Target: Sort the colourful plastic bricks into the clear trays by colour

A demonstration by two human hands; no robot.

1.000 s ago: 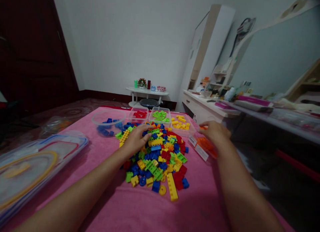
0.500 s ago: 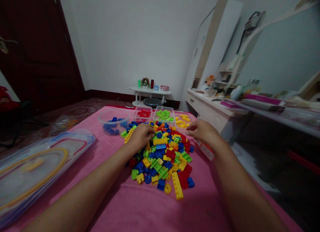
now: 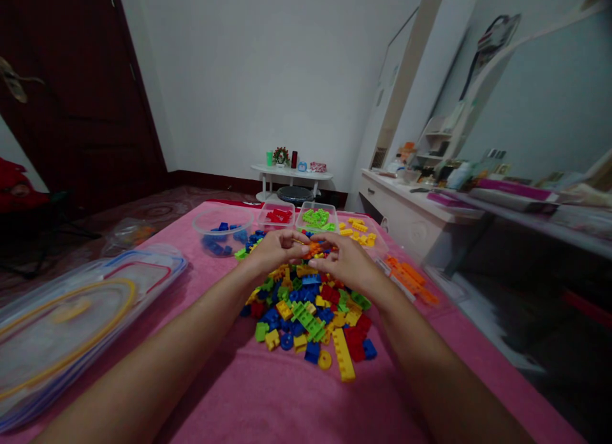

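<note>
Lengthwise, long yellow brick (image 3: 343,356) points toward wearer, near end rightward; hands (image 3: 348,259) curled over brick pile (image 3: 299,297), grip unclear.

Left forearm (image 3: 182,342) and right forearm (image 3: 425,351) bare, stretched forward, converging. Left hand (image 3: 275,249) and right hand (image 3: 348,258) facing, close together; fingers (image 3: 292,236) bent, thumbs pointing inward. Fingertip contact between hands unclear.

Low lane to the left, obstacles on the other sides
Fuzzy pink cloth (image 3: 268,406) gives passage between the stacked transparent plastic lids (image 3: 95,316) and the heap of multicoloured plastic bricks (image 3: 306,310), though the left forearm (image 3: 186,342) crosses above. A round clear plastic tub (image 3: 197,230) and clear rectangular plastic boxes (image 3: 306,229) obstruct the far side; a labelled clear container with orange bricks (image 3: 394,280) narrows the right.
</note>
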